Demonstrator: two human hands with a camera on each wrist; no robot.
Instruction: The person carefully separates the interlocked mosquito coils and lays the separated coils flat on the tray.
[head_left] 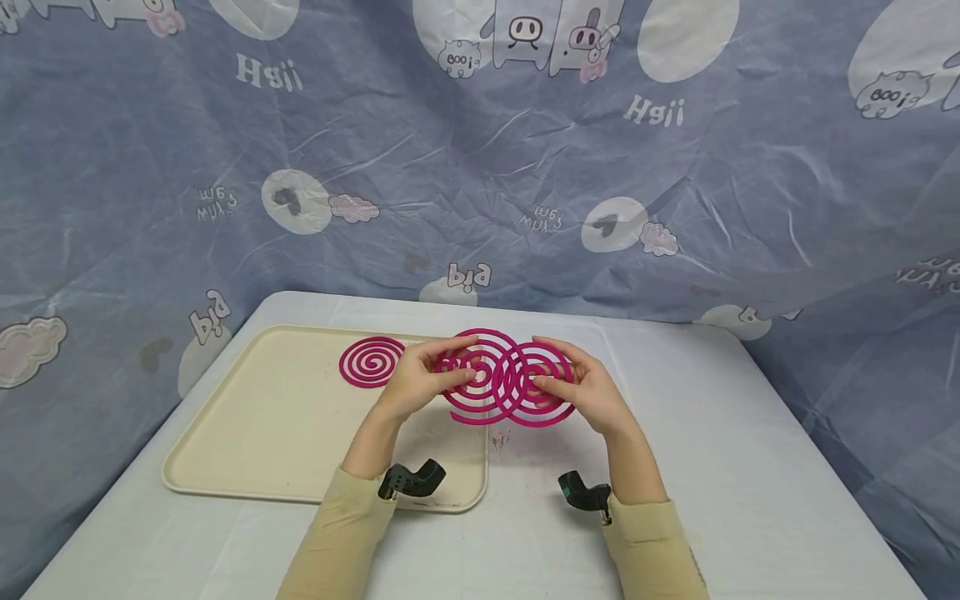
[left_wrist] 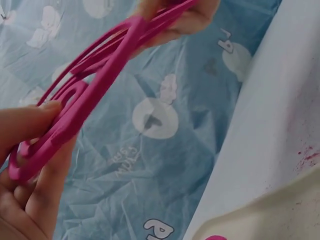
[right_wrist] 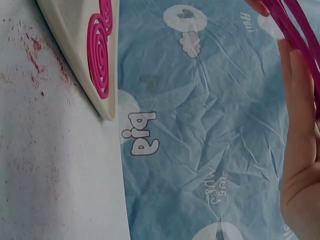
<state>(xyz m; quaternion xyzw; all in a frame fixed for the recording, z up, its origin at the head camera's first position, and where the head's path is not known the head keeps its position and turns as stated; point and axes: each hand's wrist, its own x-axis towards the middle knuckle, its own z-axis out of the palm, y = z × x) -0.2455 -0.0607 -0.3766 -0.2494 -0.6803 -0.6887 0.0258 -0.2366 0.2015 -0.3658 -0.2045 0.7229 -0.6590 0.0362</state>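
Above the tray's right edge, two magenta mosquito coils are held up, their rings overlapping in the middle in the head view. My left hand [head_left: 412,379] pinches the left coil [head_left: 474,421], thumb on its near face and fingers behind. The right coil [head_left: 536,423] is gripped by my right hand [head_left: 597,396] in the same way at its outer side. Seen edge-on in the left wrist view, the coils [left_wrist: 107,75] lie close against each other. Part of the right hand's grip falls outside the right wrist view.
A cream tray [head_left: 255,417] lies on the white table [head_left: 720,450], left of centre. One magenta coil [head_left: 372,362] rests on it; the right wrist view shows two coils [right_wrist: 98,55] there. Pink crumbs [right_wrist: 35,47] dot the tabletop. Behind hangs a blue printed cloth [head_left: 420,167].
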